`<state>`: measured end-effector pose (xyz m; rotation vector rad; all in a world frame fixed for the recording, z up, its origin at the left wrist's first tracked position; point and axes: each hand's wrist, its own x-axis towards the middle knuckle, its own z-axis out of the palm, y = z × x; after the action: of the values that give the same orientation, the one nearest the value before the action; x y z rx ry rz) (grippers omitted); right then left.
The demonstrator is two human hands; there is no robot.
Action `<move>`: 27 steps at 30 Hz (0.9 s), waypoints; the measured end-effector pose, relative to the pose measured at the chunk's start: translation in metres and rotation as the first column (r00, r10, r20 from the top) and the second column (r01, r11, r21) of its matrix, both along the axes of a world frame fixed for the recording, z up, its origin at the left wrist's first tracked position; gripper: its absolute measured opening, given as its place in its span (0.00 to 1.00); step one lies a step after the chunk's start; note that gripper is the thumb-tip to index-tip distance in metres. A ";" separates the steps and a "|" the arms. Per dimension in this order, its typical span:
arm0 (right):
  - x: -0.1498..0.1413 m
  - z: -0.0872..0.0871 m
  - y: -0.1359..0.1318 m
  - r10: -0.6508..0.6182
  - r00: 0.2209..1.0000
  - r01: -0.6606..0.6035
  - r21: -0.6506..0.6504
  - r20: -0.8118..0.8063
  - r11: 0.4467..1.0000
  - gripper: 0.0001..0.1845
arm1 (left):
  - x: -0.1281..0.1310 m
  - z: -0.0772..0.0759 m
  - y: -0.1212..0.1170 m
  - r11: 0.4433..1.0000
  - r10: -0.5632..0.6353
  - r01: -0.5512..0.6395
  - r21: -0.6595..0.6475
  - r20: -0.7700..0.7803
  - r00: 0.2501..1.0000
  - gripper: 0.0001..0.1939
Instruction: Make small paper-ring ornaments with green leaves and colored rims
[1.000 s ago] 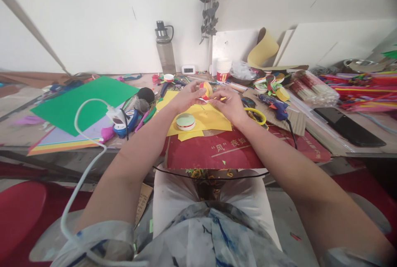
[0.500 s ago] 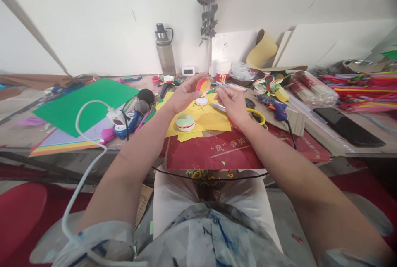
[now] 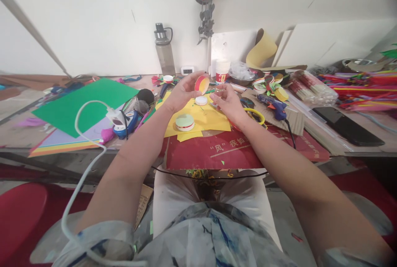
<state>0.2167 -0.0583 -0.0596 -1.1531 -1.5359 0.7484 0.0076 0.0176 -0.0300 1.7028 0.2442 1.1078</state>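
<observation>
My left hand (image 3: 182, 95) pinches a shallow round paper cup base (image 3: 202, 85) with a red rim and a yellow inside, tilted up above the yellow paper (image 3: 214, 120). My right hand (image 3: 228, 102) is just to its right, thumb and fingers apart, with nothing visible between them. A small white round lid-like piece (image 3: 201, 100) lies on the yellow paper below the hands. Nearer me stands a round white piece with a pale green top and red band (image 3: 185, 122). Yellow-handled scissors (image 3: 257, 115) lie beneath my right wrist, partly hidden.
A red board (image 3: 214, 151) lies under the yellow paper. At right are a blue glue gun (image 3: 278, 110) and a black phone (image 3: 347, 126). Green paper (image 3: 87, 103) and a white cable (image 3: 77, 168) are at left. A bottle (image 3: 164, 52) and paper cups (image 3: 222, 70) stand behind.
My right hand has shifted slightly left and down, and its thumb and fingers have spread. My left hand still holds the cup base, which has turned a little.
</observation>
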 end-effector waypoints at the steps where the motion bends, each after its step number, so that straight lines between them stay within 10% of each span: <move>1: -0.002 0.002 -0.002 0.016 0.998 -0.018 -0.025 -0.059 1.000 0.35 | 0.000 0.001 0.002 0.999 0.000 0.000 0.034 0.001 1.000 0.39; 9: -0.013 0.010 -0.008 0.084 0.986 -0.104 -0.139 -0.144 0.985 0.12 | 0.003 -0.003 0.002 0.994 -0.050 0.056 0.096 -0.066 0.997 0.38; 13: -0.007 0.020 -0.016 0.181 0.981 -0.187 -0.100 -0.065 0.977 0.19 | -0.001 -0.002 -0.001 0.994 0.040 -0.037 -0.101 0.026 0.999 0.39; 18: 0.007 0.034 -0.026 0.683 0.703 -0.620 -0.300 0.198 0.725 0.34 | -0.004 0.004 -0.004 0.904 0.174 -0.103 -0.415 0.137 0.975 0.32; 23: 0.004 0.017 -0.013 0.235 0.796 -0.276 -0.012 0.558 0.961 0.26 | -0.007 0.011 0.000 0.779 0.328 -0.119 -0.615 0.238 0.914 0.29; 27: -0.011 0.000 -0.013 0.074 0.570 -0.136 0.005 0.818 0.991 0.25 | -0.015 0.019 0.003 0.765 0.395 -0.142 -0.628 0.283 0.874 0.28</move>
<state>0.2060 -0.0710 -0.0591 -1.4651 -2.4046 0.1827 -0.0070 0.0209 -0.0111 0.8650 0.5325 1.3932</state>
